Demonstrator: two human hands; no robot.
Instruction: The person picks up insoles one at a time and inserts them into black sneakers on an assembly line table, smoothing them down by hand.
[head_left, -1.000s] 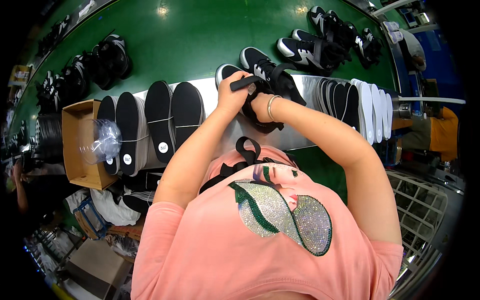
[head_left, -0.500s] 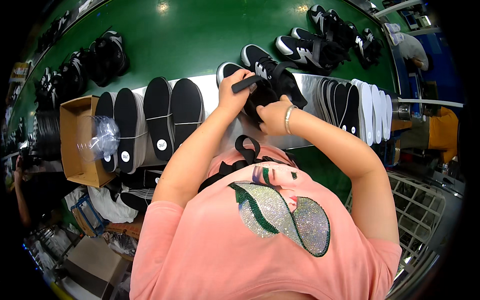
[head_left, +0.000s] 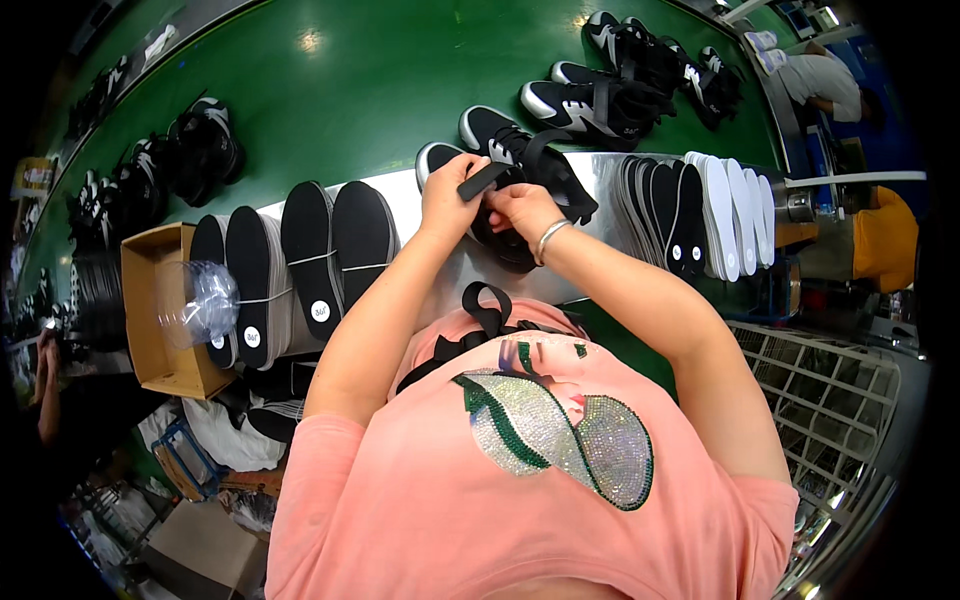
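A black sneaker with a silver toe (head_left: 432,158) rests on the metal ledge in front of me. My left hand (head_left: 450,200) is closed round its left side, near the loose black strap (head_left: 484,181) that sticks up. At the shoe's opening my right hand (head_left: 526,211), a bracelet at its wrist, has its fingers bent together on the upper; the fingertips are partly hidden. The matching sneaker (head_left: 497,128) stands just beyond, its strap raised. Left of my hands lie bundled black insoles (head_left: 364,235), tied with thin bands.
An open cardboard box (head_left: 155,320) with clear plastic pieces (head_left: 208,300) stands at the left. Black insoles (head_left: 660,205) and white insoles (head_left: 722,215) are stacked at the right. More sneakers (head_left: 600,105) sit on the green belt (head_left: 400,70). A white wire rack (head_left: 820,390) stands at lower right.
My right hand has moved from the shoe's heel end forward to its opening, close to my left hand. The left hand keeps its hold; the whole view has shifted slightly.
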